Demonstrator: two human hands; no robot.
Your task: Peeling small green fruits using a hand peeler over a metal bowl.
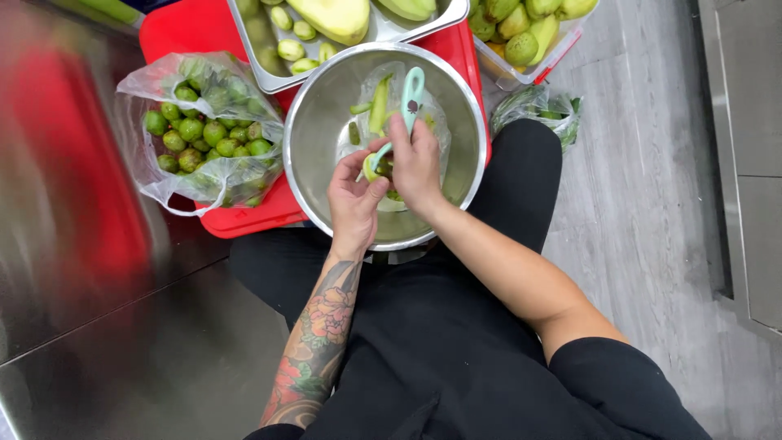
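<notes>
Both hands met over the bowl [318,122]. Left hand [352,195] pinched a small green fruit [373,169]; right hand [415,159], just above-right, gripped the peeler [410,102], handle pointing away from the body.

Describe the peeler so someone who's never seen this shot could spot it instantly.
Find the big round steel bowl in the middle, resting against the red tray. Over it, the right hand grips the peeler, working on a small green fruit held by the left hand. It is the only pale mint-green plastic tool there, its looped handle pointing up from the fingers.
</notes>
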